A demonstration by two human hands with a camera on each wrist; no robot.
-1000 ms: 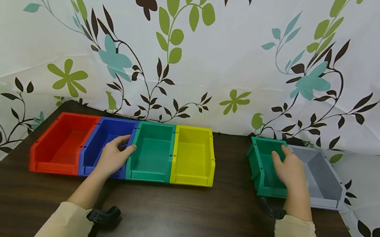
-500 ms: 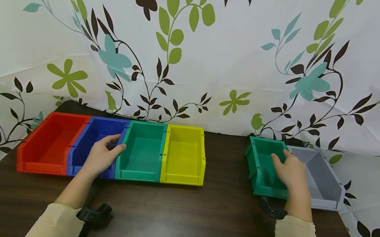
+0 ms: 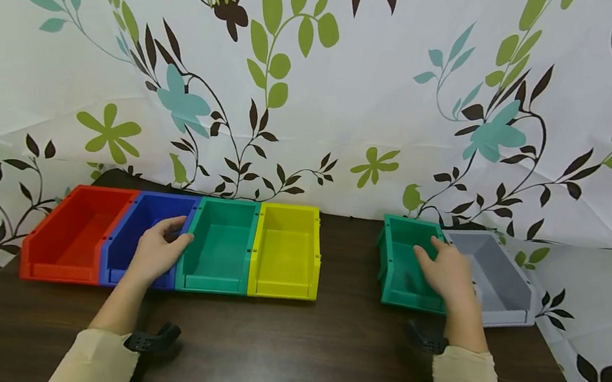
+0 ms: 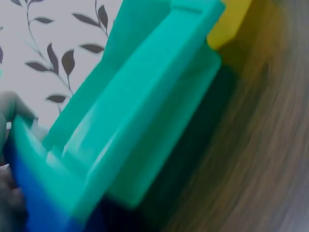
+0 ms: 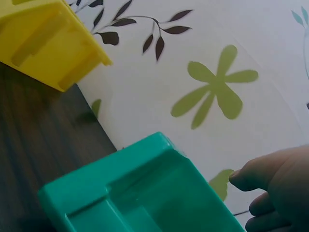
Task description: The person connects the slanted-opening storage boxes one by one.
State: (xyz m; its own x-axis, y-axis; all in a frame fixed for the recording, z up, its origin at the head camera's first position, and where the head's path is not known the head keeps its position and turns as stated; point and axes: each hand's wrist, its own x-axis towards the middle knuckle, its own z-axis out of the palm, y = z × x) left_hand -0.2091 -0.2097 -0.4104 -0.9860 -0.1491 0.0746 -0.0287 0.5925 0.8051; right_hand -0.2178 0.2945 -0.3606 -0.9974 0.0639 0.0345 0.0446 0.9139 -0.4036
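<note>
Left hand (image 3: 153, 254) pinching left green bin (image 3: 219, 244) at its join with blue bin (image 3: 149, 213), far left of counter (image 3: 259, 354); right hand (image 3: 449, 271) over right green bin (image 3: 407, 264), far right, hold unclear; any slide probably best kept low, level, slow.

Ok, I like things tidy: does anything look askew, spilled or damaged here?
Perhaps the grey bin: in the head view its front edge slants up toward its outer end, while that of the green bin beside it runs nearly level, so it looks slightly turned. I see no spill or damage.
</note>
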